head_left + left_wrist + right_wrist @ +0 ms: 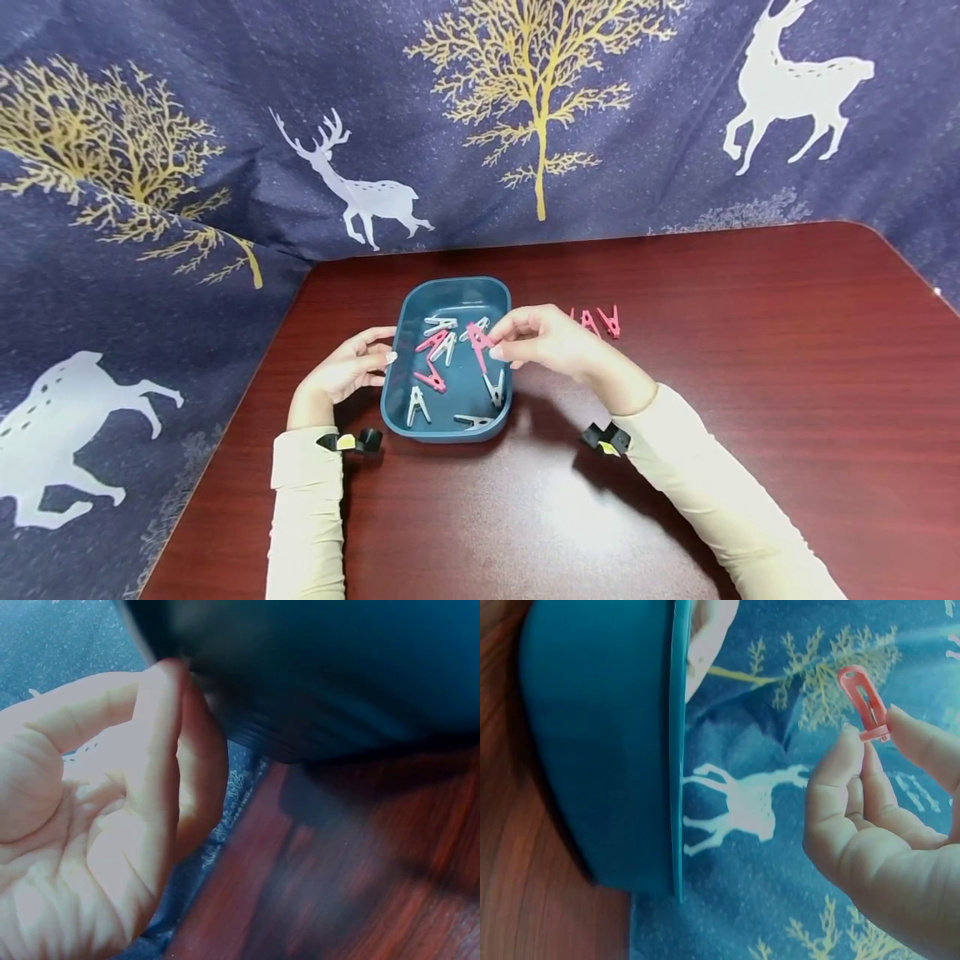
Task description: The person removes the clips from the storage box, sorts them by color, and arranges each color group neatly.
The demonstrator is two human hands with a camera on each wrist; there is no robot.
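Observation:
A blue plastic basin [450, 438] sits on the table with several white and pink clothespins inside, among them a white clothespin [418, 405] and a pink clothespin [431, 377]. My left hand [348, 367] holds the basin's left rim, thumb on the near side of the edge. In the left wrist view the fingers [154, 750] touch the basin's outer wall [337, 675]. Over the basin's right side, my right hand [547, 337] pinches a pink clothespin [477, 335] between thumb and fingertips. The right wrist view shows that clothespin [865, 705] raised above the rim.
Several pink clothespins [611, 322] lie on the dark red table [750, 375] behind the right hand, partly hidden by it. A blue cloth [622, 167] with white deer and gold trees hangs behind the table and along its left side.

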